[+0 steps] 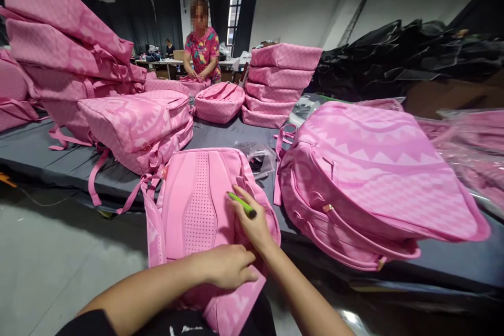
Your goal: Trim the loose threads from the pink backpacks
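A pink backpack (pixel 177 199) with a dotted mesh back panel lies back-side up at the table's near edge, overhanging toward my lap. My right hand (pixel 254 223) is closed around a slim bright green tool with a dark end (pixel 243 206), over the right side of the back panel. The tool's exact kind is unclear. Lower down, my left hand (pixel 228 266) reaches across the backpack, its fingers curled on the pink fabric near the bottom right edge. Part of the right shoulder strap is hidden behind my hands.
On the dark-covered table (pixel 220 136), a large pink backpack (pixel 378 168) stands close on the right, another pink backpack (pixel 137 121) on the left. Stacks of pink bags (pixel 281 84) rise behind. A clear plastic bag (pixel 260 160) lies mid-table. A co-worker (pixel 202 52) handles a bag opposite.
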Demonstrator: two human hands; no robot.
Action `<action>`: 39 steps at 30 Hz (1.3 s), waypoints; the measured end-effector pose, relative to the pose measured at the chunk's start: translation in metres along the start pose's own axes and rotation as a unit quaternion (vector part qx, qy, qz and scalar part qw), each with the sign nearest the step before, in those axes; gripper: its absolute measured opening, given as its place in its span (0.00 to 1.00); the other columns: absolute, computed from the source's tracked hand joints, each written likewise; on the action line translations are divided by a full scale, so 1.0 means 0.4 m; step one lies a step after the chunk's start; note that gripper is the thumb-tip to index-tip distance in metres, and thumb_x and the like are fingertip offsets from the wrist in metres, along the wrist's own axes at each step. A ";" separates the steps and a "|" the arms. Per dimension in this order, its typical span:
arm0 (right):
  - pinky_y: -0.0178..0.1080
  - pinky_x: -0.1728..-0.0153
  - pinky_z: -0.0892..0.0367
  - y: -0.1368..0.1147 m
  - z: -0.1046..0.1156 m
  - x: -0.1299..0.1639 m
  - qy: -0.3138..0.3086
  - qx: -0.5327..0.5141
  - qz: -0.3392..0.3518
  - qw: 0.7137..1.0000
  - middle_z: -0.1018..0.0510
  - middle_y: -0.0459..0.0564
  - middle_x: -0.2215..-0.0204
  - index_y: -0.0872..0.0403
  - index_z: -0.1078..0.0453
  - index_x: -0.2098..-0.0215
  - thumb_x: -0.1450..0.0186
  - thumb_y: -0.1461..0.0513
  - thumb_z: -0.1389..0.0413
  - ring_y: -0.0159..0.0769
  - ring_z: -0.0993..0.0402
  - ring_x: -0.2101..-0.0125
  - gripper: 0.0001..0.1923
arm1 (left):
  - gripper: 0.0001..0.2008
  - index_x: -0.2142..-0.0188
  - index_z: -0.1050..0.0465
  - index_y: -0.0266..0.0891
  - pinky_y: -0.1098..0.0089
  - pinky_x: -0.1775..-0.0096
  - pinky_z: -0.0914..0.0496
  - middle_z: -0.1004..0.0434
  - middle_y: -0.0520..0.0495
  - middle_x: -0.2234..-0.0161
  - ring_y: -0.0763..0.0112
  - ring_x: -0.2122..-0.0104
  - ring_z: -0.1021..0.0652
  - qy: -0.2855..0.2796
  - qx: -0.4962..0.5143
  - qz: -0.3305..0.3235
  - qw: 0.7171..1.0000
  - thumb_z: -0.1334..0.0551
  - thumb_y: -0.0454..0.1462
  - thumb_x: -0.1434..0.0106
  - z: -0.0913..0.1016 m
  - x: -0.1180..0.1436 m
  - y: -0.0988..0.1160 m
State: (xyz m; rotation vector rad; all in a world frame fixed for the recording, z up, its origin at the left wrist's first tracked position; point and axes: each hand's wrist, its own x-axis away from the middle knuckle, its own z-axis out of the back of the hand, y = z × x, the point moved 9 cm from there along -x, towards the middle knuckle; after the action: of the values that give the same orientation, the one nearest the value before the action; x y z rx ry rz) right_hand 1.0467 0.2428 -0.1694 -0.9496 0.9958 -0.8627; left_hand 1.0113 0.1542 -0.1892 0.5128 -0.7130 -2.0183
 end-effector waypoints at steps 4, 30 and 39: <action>0.48 0.44 0.30 0.064 0.061 0.072 0.072 0.138 0.146 0.977 0.24 0.57 0.46 0.50 0.30 0.42 0.34 0.57 0.42 0.45 0.26 0.46 0.22 | 0.14 0.62 0.25 0.39 0.67 0.60 0.28 0.21 0.44 0.64 0.66 0.65 0.22 0.035 -0.102 0.061 0.992 0.50 0.36 0.30 0.181 -0.007 -0.086; 0.43 0.62 0.24 0.080 0.060 0.147 -0.021 0.235 0.336 0.912 0.20 0.57 0.60 0.54 0.43 0.34 0.35 0.69 0.44 0.42 0.22 0.62 0.32 | 0.18 0.68 0.25 0.39 0.47 0.39 0.46 0.25 0.48 0.65 0.58 0.50 0.30 0.100 -0.522 -0.171 0.829 0.42 0.50 0.33 0.385 -0.283 -0.185; 0.34 0.77 0.30 0.115 0.116 0.202 -0.071 0.031 -0.065 0.995 0.21 0.47 0.78 0.54 0.26 0.66 0.32 0.57 0.45 0.33 0.25 0.79 0.11 | 0.20 0.64 0.25 0.37 0.37 0.39 0.47 0.25 0.44 0.65 0.56 0.57 0.28 0.046 -0.414 -0.135 0.899 0.37 0.53 0.39 0.235 -0.211 -0.136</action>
State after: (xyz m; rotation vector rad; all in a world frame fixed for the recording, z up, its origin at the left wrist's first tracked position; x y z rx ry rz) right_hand 1.1221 0.1963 -0.2236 -1.0173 0.7878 -0.9157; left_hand 0.9635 0.2766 -0.1482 0.1913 0.3240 -2.2971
